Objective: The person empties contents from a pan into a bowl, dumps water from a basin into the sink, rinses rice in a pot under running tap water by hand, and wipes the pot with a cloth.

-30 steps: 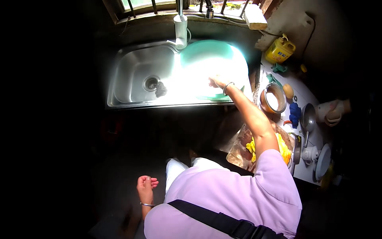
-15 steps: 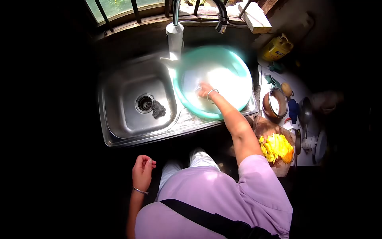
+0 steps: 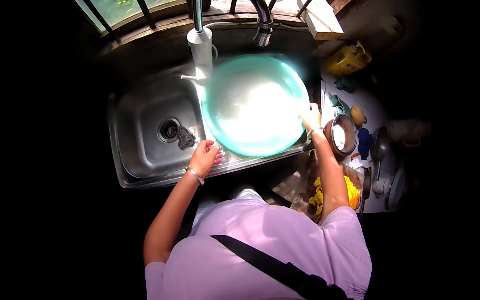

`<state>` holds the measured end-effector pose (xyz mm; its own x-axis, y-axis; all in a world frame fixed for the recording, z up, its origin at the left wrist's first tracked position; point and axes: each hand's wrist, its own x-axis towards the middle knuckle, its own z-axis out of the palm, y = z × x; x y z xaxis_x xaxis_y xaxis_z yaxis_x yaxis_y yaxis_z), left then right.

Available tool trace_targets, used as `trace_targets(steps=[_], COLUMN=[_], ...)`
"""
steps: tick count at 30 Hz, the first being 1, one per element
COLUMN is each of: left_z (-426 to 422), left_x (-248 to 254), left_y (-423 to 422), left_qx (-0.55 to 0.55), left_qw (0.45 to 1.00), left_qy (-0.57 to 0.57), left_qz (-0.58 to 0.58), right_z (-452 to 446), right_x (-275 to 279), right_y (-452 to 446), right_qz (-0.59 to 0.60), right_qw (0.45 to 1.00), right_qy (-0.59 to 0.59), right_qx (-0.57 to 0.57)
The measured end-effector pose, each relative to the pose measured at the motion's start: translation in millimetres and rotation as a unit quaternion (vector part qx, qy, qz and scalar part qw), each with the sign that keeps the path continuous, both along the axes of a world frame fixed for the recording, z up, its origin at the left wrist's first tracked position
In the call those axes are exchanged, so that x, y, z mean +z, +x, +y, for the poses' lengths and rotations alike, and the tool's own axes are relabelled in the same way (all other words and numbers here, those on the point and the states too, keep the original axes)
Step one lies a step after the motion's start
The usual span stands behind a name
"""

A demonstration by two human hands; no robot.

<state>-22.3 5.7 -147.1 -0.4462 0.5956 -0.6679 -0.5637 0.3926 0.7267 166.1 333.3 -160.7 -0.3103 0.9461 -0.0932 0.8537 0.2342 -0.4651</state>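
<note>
A large round turquoise basin (image 3: 214,125) rests over the right side of the steel sink, its inside washed out by bright sunlight. At its right rim, my right hand (image 3: 312,117) has closed on the edge, with the fingertips lost in glare. Just short of the basin's lower left rim, my left hand (image 3: 203,157) hovers over the sink's front ledge. Its fingers are loosely bent and apart, with nothing visible in them. A dark wire scourer (image 3: 186,138) lies beside the drain in the left bowl (image 3: 145,155).
Above the sink are a white-based tap (image 3: 201,50) and a curved chrome spout (image 3: 263,36). On the right stand a pot (image 3: 342,134), a yellow jug (image 3: 349,59), a ladle (image 3: 380,145) and a board (image 3: 303,204) with yellow slices (image 3: 353,193).
My right hand has left the inside of the basin for its right rim. My left hand has risen from beside my body to the sink's front edge. The view has shifted slightly.
</note>
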Motion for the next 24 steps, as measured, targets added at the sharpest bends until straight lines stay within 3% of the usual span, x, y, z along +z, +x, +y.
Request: trace_targets(steps=[4, 7, 10, 16, 21, 24], left_z=[31, 42, 44, 43, 38, 34], left_x=[-15, -25, -25, -8, 7, 15], left_y=[2, -1, -9, 7, 26, 37], left_qx=[0.062, 0.113, 0.064, 0.089, 0.065, 0.050], left_qw=[0.997, 0.991, 0.993, 0.994, 0.992, 0.987], left_qy=[-0.050, -0.073, -0.080, -0.051, -0.026, -0.010], left_qz=[-0.011, -0.020, -0.061, -0.042, -0.106, -0.149], right_z=[12, 7, 5, -2, 6, 10], right_x=[-22, -26, -22, 19, 67, 96], right_y=[2, 2, 5, 11, 17, 20], right_qz=[0.159, 0.262, 0.334, 0.440, 0.400, 0.313], right_qw=[0.972, 0.946, 0.919, 0.866, 0.890, 0.932], right_qy=[-0.170, -0.189, -0.206, -0.233, -0.217, -0.176], right_qx=[0.030, -0.016, -0.030, -0.034, 0.024, 0.042])
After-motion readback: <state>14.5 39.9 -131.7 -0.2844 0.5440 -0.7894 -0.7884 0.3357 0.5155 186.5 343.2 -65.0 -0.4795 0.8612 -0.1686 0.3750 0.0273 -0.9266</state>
